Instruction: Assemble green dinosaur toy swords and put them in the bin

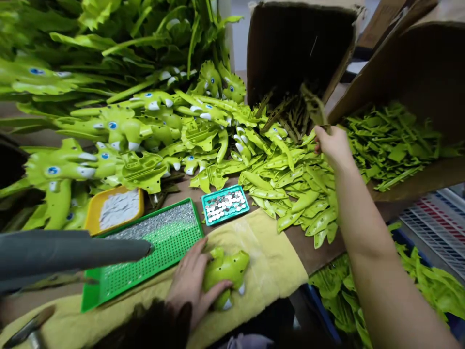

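My left hand (pixel 192 281) grips a green plastic dinosaur body (pixel 227 274) with white claws, pressed on a yellow cloth (pixel 269 261). My right hand (pixel 332 143) reaches far forward to the mouth of a tipped cardboard box (pixel 301 43) and is closed on dark olive plastic strips (pixel 312 106) that spill from it. Below the right forearm lies a heap of green leaf-shaped parts (pixel 298 194).
A pile of green dinosaur shells (pixel 145 131) fills the back left. A green perforated tray (pixel 160 242), a yellow tray of white pieces (pixel 116 208) and a teal tray of small discs (pixel 225 203) lie near the cloth. A second box (pixel 417 72) holds green parts. A grey tube (pixel 72 249) juts in from the left.
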A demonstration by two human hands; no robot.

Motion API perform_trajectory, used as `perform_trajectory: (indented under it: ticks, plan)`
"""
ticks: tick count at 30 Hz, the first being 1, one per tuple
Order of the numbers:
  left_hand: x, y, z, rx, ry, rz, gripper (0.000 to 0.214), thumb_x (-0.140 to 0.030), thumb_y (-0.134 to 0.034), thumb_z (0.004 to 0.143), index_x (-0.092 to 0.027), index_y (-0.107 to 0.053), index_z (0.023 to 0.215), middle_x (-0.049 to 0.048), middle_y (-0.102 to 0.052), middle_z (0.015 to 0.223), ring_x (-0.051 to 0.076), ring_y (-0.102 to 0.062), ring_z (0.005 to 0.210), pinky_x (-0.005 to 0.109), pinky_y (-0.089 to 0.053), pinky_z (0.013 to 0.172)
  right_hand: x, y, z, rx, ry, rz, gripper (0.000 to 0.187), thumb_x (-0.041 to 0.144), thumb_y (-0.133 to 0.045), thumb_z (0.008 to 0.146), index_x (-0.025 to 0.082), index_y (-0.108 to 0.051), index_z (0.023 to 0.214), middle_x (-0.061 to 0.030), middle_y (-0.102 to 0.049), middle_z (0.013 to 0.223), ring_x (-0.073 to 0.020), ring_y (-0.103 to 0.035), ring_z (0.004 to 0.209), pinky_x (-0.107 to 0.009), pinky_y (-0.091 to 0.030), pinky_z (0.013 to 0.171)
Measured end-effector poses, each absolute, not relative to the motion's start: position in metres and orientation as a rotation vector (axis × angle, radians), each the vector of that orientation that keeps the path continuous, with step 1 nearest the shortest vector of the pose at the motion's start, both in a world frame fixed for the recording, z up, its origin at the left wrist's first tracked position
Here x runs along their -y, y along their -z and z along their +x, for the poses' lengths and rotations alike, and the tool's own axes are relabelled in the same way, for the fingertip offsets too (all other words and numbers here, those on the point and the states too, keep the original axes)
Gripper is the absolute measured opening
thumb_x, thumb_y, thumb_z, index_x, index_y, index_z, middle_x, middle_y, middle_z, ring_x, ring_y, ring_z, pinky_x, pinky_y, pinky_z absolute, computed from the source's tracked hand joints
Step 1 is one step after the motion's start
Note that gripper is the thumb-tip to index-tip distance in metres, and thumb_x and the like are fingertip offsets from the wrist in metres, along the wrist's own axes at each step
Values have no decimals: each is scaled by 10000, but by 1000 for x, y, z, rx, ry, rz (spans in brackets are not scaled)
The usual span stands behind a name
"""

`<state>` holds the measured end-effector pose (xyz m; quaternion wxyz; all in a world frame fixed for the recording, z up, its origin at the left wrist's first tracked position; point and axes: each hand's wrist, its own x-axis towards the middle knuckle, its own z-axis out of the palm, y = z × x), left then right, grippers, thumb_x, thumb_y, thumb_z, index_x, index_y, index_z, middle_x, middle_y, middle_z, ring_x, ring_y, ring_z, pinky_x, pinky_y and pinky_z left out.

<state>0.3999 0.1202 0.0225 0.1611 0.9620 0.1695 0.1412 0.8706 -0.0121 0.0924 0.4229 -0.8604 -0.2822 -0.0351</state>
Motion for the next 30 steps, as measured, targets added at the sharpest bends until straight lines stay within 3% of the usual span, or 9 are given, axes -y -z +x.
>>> perform_trajectory:
  ticks: [3,5,8,11,18,21,25,30]
  plan:
    - [-119,-42,404,-453,-276,2640,355,-538,-703,719,-261,-577,900,108,-682,1136,360,-659,1051,505,-566,868,35,-59,796,566,132,-1930,541,593,-207,940,199,-462,1210,-138,-663,1095,-186,-680,839,-374,-575,764]
    - [-116,-55,412,-485,-299,2588,436,-532,-747,678,-256,-584,973,115,-670,1051,363,-665,980,499,-564,818,41,-39,727,559,-38,-1683,455,600,-488,867,219,-559,1105,-81,-692,1067,-197,-686,946,-401,-559,879]
    - [-108,-69,421,-501,-219,2598,628,-441,-748,714,-207,-504,1243,136,-608,1172,345,-605,1088,496,-517,920,42,-24,633,591,-458,-1470,337,508,-694,768,235,-658,962,-28,-728,997,-188,-683,975,-395,-522,971]
    - [-98,-80,421,-472,-80,2704,565,-455,-733,754,-169,-513,1189,137,-595,1154,319,-583,1089,464,-504,913,40,-19,584,653,-737,-1368,278,471,-686,797,243,-690,956,-16,-738,975,-169,-678,966,-363,-512,978]
    - [-89,-85,415,-385,-104,2772,527,-499,-736,760,-156,-531,1103,116,-620,1072,297,-583,1014,415,-493,853,57,-18,578,818,-814,-1292,237,429,-615,870,265,-677,1031,-23,-717,1083,-176,-644,1080,-376,-464,1034]
    - [-93,-83,418,-390,-102,2701,552,-492,-754,746,-153,-526,1116,117,-623,1098,292,-580,1037,417,-491,880,56,-19,576,829,-851,-1326,334,450,-726,770,256,-659,1033,-37,-699,1111,-195,-638,1080,-378,-484,993]
    - [-100,-83,421,-390,-86,2635,608,-518,-780,710,-155,-523,1125,120,-621,1126,296,-583,1066,429,-483,916,45,-22,568,732,-764,-1370,445,416,-866,582,241,-636,921,-17,-692,971,-186,-644,947,-363,-516,903]
    - [-103,-89,417,-350,-56,2622,565,-485,-779,726,-167,-523,1116,115,-621,1124,297,-581,1085,432,-487,914,41,-25,572,795,-832,-1387,437,510,-808,646,243,-652,956,-34,-689,997,-196,-639,985,-370,-509,921]
